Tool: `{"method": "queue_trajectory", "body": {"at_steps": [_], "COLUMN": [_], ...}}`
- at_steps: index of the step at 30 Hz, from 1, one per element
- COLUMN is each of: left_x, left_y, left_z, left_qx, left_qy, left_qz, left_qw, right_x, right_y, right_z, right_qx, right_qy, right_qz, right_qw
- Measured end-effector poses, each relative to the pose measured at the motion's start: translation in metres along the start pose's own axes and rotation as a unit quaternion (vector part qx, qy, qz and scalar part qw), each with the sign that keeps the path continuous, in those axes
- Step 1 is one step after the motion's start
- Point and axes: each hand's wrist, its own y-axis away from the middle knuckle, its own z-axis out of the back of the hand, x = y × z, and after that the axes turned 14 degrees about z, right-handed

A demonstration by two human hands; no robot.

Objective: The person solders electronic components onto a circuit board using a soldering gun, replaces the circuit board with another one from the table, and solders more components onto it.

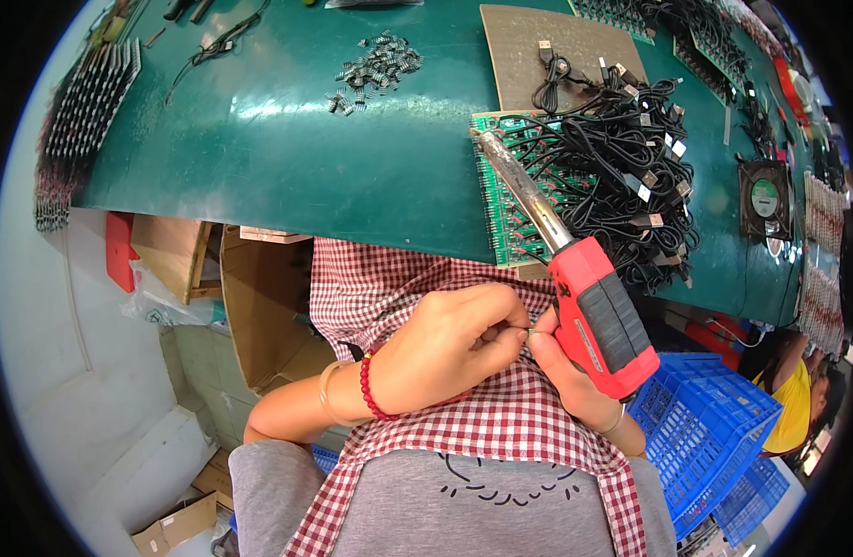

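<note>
My left hand (459,348), with a red bead bracelet and a pale bangle at the wrist, is closed in a pinch in front of my apron. Whatever its fingertips hold is too small to make out. Touching or nearly touching them are the fingertips of my right hand (570,376). That hand is closed around a red and black soldering iron (601,320), whose handle hides part of it. The iron's metal barrel slants up and left over green circuit boards (505,218) at the table's front edge. Many black USB cables (621,176) lie heaped on those boards.
On the green table (259,158) lies a pile of small black parts (375,70). A brown board (566,46) sits behind the cables. A small fan (765,200) stands at right. Blue crates (700,427) are beside me at right, near a person in yellow (788,408).
</note>
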Motion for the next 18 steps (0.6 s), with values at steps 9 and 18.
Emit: {"method": "queue_trajectory", "body": {"at_steps": [9,18], "left_x": [0.024,0.032], "left_y": [-0.026,-0.047], "left_z": [0.023,0.032], "left_qx": [0.069,0.124], "left_qy": [0.163,0.143], "left_qz": [0.299,0.308], "left_qw": [0.938,0.932], "right_x": [-0.006,-0.031], "right_y": [0.022,0.082], "right_z": [0.027,0.048], "right_qx": [0.005,-0.044], "right_qy": [0.015,-0.056], "right_qz": [0.029,-0.023], "right_qw": [0.999,0.997]}}
